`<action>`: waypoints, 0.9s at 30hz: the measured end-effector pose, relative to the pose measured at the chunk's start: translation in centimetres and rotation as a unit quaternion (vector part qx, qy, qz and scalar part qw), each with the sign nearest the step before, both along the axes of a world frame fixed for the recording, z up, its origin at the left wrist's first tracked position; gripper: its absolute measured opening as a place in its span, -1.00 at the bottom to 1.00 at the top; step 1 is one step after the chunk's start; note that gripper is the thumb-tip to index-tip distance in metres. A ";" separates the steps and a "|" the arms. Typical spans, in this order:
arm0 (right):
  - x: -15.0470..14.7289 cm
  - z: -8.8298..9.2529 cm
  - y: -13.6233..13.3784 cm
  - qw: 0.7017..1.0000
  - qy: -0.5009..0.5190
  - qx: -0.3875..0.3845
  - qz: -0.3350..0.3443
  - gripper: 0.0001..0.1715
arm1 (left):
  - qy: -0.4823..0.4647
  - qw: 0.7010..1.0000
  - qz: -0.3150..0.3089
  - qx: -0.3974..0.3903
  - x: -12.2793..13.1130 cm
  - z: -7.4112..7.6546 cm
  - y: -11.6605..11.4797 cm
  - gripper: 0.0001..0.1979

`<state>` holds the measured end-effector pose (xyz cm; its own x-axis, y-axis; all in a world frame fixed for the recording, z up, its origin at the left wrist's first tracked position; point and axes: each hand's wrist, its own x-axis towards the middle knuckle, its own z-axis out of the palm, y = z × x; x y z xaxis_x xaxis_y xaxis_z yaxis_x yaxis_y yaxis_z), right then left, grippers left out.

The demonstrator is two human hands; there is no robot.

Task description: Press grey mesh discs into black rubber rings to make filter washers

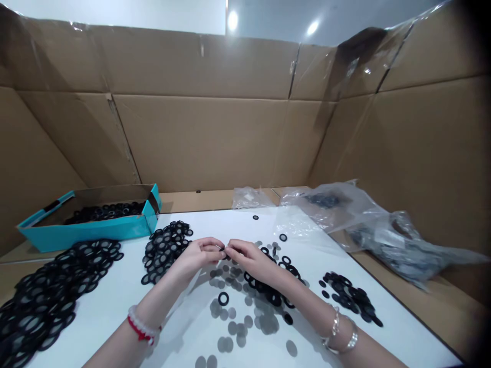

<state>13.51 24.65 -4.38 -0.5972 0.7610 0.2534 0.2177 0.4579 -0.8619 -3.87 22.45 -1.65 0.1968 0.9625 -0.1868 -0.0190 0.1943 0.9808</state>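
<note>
My left hand (202, 253) and my right hand (251, 259) meet over the middle of the white board. Both are closed, fingertips pinching a small black ring (222, 249) between them; the fingers hide most of it. Below them lie scattered grey mesh discs (248, 321), some overlapping. One loose black ring (223, 298) lies flat among the discs. Under and beside my right wrist is a loose pile of black rings (264, 287). To the left of my left hand is a heap of black rings with grey discs in them (164, 250).
A blue open box (88, 234) of black rings stands at the back left, with a large ring heap (57, 286) before it. Small black discs (351, 296) lie at the right. Clear plastic bags (330, 204) rest along the right edge. Cardboard walls (203, 138) enclose the board.
</note>
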 end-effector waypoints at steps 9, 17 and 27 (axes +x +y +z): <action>0.4 0.0 -0.7 0.999 0.023 0.026 -0.038 -0.61 | -0.076 0.995 0.048 0.030 0.8 -1.7 -0.5 -0.70; 1.4 0.1 -0.9 0.999 -0.021 0.032 0.008 -0.61 | -0.063 0.997 0.045 -0.003 1.2 -1.8 -0.9 -0.63; 1.9 0.7 -1.0 0.997 0.002 0.070 0.036 -0.88 | -0.092 0.994 0.030 -0.050 1.2 -1.2 -1.0 -0.67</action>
